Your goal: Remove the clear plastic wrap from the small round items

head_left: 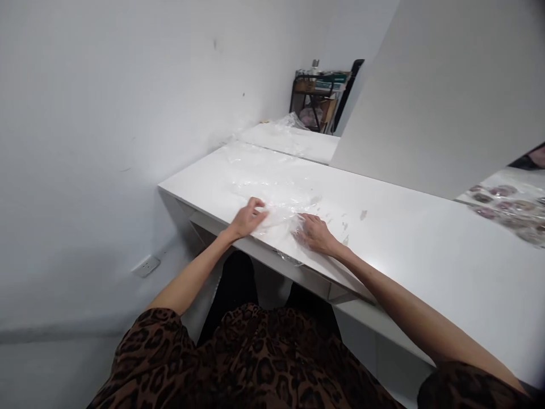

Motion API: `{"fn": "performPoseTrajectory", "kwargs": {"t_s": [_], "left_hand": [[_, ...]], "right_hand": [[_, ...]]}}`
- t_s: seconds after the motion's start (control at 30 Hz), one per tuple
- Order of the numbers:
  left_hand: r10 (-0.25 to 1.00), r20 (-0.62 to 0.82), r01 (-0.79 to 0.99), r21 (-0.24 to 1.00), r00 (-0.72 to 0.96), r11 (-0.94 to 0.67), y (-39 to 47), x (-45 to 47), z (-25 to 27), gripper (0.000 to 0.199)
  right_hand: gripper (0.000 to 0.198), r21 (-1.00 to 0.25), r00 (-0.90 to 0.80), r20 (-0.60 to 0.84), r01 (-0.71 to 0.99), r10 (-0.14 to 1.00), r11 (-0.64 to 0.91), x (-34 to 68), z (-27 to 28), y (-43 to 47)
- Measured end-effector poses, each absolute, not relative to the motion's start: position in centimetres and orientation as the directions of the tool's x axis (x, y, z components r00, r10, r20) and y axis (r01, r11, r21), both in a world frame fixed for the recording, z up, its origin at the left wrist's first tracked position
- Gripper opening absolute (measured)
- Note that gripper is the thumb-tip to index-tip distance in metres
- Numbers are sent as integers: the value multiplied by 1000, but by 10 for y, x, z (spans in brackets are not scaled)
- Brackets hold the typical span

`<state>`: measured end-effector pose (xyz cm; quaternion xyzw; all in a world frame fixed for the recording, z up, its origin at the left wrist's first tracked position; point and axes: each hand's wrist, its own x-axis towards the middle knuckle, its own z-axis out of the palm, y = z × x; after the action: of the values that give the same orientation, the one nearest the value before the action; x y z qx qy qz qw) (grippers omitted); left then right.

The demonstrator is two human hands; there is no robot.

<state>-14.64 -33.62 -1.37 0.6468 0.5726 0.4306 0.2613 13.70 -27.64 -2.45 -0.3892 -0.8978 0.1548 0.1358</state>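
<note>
Lying crumpled on the table (409, 227), clear plastic film (279, 213); left hand (247, 219), fingers parted, apparently holding nothing; right hand (315, 233), fingers curled at film, grip indeterminable; handling seemingly midway, film not yet flat.

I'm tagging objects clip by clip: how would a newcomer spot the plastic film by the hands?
Find the long white desk beside the pale wall. Near its front edge, between the left hand and right hand, lies the crumpled plastic film. Unlike the flat greyish marks to its right, it is clear, wrinkled and glinting.
</note>
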Motion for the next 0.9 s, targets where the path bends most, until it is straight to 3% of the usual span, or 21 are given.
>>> {"fn": "performPoseTrajectory", "kwargs": {"t_s": [0.1,0.13,0.2,0.27,0.33,0.43,0.5,0.63,0.77,0.9], "left_hand": [[966,180,696,670,186,-259,-348,-124,-1,91],[960,155,734,619,234,-279,-349,-119,2,92],[949,117,783,541,292,-307,-349,-114,6,70],[948,111,793,523,299,-312,-349,-115,8,41],[948,179,753,576,264,-319,-350,-121,12,28],[912,399,659,661,96,-358,-349,-138,26,32],[841,536,651,664,-72,-368,-340,-153,43,37],[653,703,702,615,-281,-359,-287,-188,83,50],[606,750,780,536,-265,-323,-196,-225,114,60],[637,715,815,532,-288,-229,-99,-261,122,30]], "right_hand": [[51,-426,-747,222,504,627,751,109,-31,-282],[50,-442,-770,267,436,579,784,105,-32,-285],[43,-477,-789,353,311,503,822,106,-31,-290],[36,-537,-748,403,274,528,798,117,-29,-292],[33,-627,-641,404,326,653,707,135,-28,-290],[37,-755,-432,309,431,848,494,161,-31,-285],[39,-804,-353,232,455,907,383,170,-35,-282],[31,-806,-379,249,429,892,407,166,-35,-281],[22,-784,-423,310,392,851,481,161,-30,-282],[20,-781,-428,332,375,840,499,163,-28,-283]]}}
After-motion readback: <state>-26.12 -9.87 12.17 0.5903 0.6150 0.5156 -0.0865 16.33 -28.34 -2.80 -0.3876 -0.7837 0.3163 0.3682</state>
